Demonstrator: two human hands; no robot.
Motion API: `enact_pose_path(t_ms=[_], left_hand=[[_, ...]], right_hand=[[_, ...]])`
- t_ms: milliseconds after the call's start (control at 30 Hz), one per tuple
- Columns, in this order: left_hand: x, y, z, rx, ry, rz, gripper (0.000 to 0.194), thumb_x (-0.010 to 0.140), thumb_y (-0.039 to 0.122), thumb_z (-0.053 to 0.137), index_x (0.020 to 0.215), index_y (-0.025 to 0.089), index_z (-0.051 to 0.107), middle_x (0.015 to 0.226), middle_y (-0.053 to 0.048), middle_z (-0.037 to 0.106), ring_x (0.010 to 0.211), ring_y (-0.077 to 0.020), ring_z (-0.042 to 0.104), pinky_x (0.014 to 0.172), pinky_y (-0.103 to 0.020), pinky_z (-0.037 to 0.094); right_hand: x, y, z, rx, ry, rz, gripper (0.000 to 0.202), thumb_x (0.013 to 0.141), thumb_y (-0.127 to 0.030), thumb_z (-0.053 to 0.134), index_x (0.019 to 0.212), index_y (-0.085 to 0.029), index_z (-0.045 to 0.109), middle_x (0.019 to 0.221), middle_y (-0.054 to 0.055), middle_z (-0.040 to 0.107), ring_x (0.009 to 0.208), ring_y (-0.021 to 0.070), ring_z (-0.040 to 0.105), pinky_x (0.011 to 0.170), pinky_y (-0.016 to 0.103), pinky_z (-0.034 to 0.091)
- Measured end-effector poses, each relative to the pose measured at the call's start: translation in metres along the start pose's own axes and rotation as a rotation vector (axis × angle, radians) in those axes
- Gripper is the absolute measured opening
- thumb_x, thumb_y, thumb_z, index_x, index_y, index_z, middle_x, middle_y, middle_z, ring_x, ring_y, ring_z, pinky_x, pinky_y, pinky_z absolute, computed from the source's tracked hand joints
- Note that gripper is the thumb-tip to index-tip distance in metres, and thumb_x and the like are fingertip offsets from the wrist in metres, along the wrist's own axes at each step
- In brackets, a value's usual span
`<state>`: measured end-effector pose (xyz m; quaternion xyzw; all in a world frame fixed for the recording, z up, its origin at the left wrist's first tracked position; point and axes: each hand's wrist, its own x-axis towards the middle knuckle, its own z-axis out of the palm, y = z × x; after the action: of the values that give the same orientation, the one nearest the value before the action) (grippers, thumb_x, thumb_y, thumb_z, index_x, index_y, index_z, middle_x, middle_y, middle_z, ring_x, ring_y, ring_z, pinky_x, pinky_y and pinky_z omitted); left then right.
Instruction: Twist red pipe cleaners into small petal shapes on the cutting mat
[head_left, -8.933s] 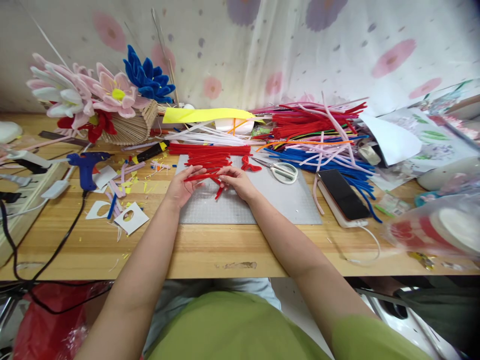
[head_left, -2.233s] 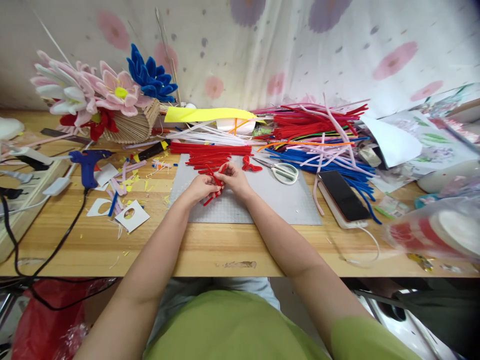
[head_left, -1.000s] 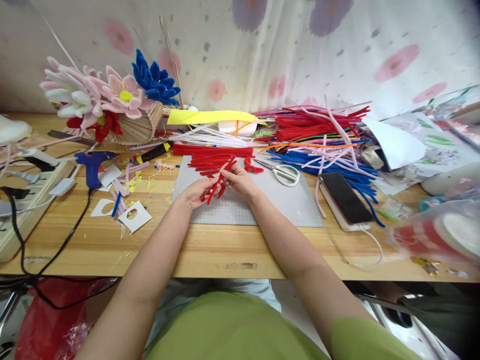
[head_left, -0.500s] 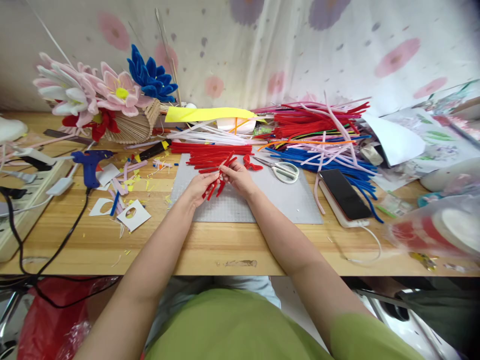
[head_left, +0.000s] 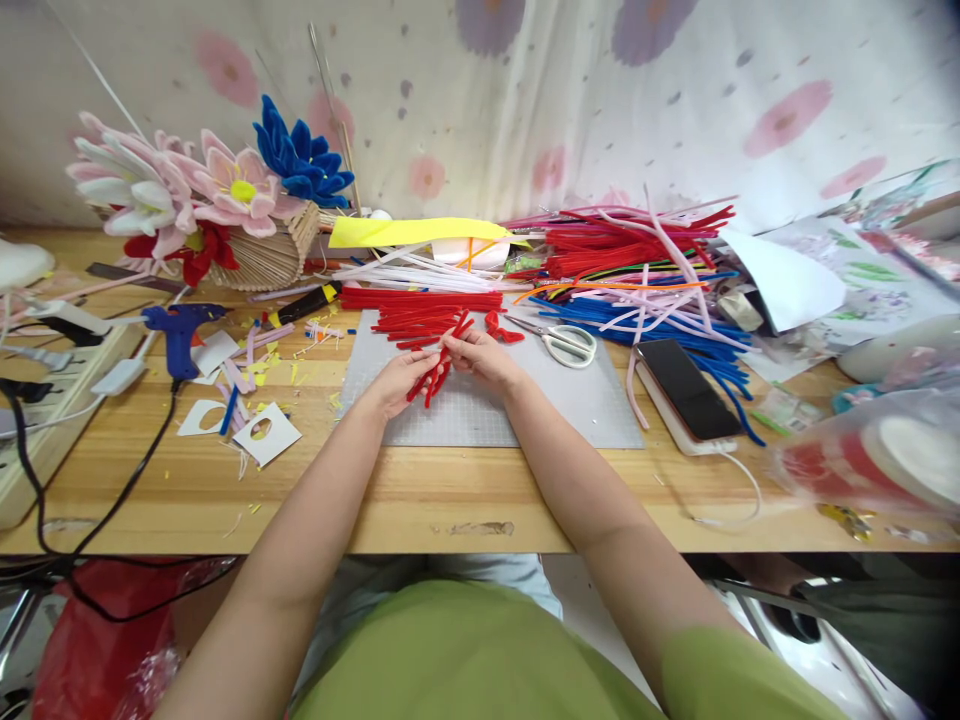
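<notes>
Several short red pipe cleaners [head_left: 433, 386] are gathered between my two hands above the grey cutting mat [head_left: 577, 410]. My left hand [head_left: 407, 380] is closed on them from the left, fingertips pinched. My right hand [head_left: 480, 357] pinches the same pieces from the right, its fingers touching those of the left. Just beyond my hands lies a row of cut red pipe cleaners [head_left: 412, 320]. A small folded red piece [head_left: 502, 328] rests right of my right hand, beside the white-handled scissors [head_left: 570, 346].
A blue glue gun [head_left: 180, 335] and paper scraps [head_left: 268, 434] lie left. Pipe cleaner bundles [head_left: 630, 245] spread along the back. A phone [head_left: 688, 390] and a bagged cup [head_left: 885, 455] are right. Fuzzy flowers [head_left: 240, 188] stand back left.
The red pieces in my hands have shifted: their upper ends are now closer together, and the lower ends point differently. Both hands stay at nearly the same spot.
</notes>
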<state>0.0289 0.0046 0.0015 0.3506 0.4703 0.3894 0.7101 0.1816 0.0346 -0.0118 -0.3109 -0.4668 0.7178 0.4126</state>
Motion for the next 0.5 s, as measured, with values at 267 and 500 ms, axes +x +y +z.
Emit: enact_pose_path(t_ms=[267, 500], left_hand=[[0.0022, -0.0049, 0.0034, 0.121, -0.067, 0.057, 0.020, 0.062, 0.016, 0.074, 0.081, 0.011, 0.070, 0.068, -0.003, 0.063, 0.051, -0.0064, 0.051, 0.045, -0.019, 0.044], [0.0025, -0.0065, 0.0026, 0.039, -0.057, 0.052, 0.016, 0.070, 0.024, 0.069, 0.080, 0.011, 0.067, 0.068, -0.004, 0.064, 0.055, -0.0092, 0.058, 0.051, -0.022, 0.049]], right_hand=[[0.0081, -0.0029, -0.0086, 0.041, 0.312, -0.083, 0.038, 0.064, -0.049, 0.070, 0.069, -0.015, 0.055, 0.046, -0.008, 0.039, 0.038, 0.0016, 0.030, 0.036, 0.018, 0.018], [0.0058, -0.0048, -0.0033, 0.065, 0.258, -0.123, 0.039, 0.061, -0.045, 0.073, 0.082, -0.017, 0.054, 0.056, -0.008, 0.050, 0.043, 0.0021, 0.040, 0.040, 0.016, 0.028]])
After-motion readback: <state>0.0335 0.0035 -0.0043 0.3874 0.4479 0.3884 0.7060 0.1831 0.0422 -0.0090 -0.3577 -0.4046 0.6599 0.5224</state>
